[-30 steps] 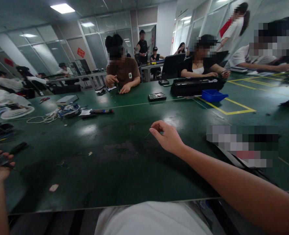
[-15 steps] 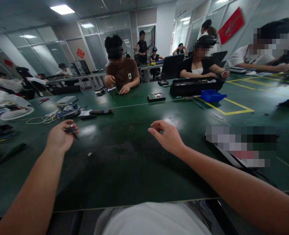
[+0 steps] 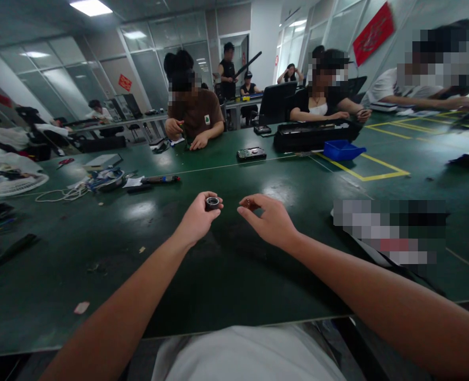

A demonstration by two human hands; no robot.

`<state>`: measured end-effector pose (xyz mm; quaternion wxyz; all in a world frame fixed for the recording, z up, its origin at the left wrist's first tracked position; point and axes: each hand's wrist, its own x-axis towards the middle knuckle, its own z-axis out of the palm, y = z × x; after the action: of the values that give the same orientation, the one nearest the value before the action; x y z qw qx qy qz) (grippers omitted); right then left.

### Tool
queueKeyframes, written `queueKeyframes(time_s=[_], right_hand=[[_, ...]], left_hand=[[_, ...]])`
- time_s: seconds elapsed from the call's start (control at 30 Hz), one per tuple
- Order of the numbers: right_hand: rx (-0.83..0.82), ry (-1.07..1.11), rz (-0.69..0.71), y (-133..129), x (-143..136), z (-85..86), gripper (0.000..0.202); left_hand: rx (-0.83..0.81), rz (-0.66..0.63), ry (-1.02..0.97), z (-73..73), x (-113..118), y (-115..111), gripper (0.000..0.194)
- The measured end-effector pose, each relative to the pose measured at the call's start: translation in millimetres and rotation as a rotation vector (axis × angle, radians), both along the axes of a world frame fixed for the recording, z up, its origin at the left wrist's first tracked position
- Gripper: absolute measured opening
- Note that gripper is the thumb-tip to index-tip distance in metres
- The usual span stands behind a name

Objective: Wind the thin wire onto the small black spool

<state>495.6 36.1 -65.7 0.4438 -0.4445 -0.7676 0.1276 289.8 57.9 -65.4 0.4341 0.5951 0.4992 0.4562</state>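
Note:
My left hand point(image 3: 199, 217) is closed around a small round black part point(image 3: 212, 203), whose face shows a pale metallic ring and a dark centre. It is held above the middle of the dark green table point(image 3: 203, 275). A short gap to the right, my right hand point(image 3: 272, 217) has thumb and fingers curled towards each other. Between them sits a small, shiny, brownish piece point(image 3: 248, 203), too small to make out. The two hands do not touch.
Ahead lie a hard drive point(image 3: 251, 153), a blue tray point(image 3: 343, 150) and a long black device point(image 3: 314, 137). A screwdriver-like tool point(image 3: 161, 180) and tangled cables point(image 3: 99, 182) are to the left. A blurred-out item point(image 3: 389, 233) lies right. Several people sit around the table.
My left hand has moved right with the round black part, from the table's left side to beside my right hand. My right hand has hardly moved.

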Motion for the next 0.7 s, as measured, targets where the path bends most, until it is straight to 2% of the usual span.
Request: queueKeyframes(time_s=[0.17,0.3,0.4,0.5,0.6,0.7], right_hand=[[0.050,-0.047,0.014,2.1,-0.4,-2.1,0.014],[0.060,-0.096,0.021,2.0,-0.2,-4.2,0.017],[0.034,-0.107,0.037,2.3,0.7,-6.0,0.018],[0.025,-0.100,0.051,2.4,1.6,-6.1,0.019],[0.086,-0.049,0.050,0.0,2.1,-2.8,0.018],[0.135,0.012,0.026,-5.7,2.3,2.2,0.018]], left_hand=[[0.095,-0.150,-0.003,-22.2,-5.1,0.4,0.035],[0.153,-0.148,0.061,-31.4,-13.9,0.2,0.042],[0.146,-0.133,0.127,-32.5,-14.8,-1.5,0.046],[0.201,-0.120,0.291,-31.2,-13.5,-4.1,0.040],[0.289,-0.092,0.384,-29.2,-12.6,-6.5,0.039],[0.310,-0.089,0.423,-26.7,-12.2,-8.2,0.039]])
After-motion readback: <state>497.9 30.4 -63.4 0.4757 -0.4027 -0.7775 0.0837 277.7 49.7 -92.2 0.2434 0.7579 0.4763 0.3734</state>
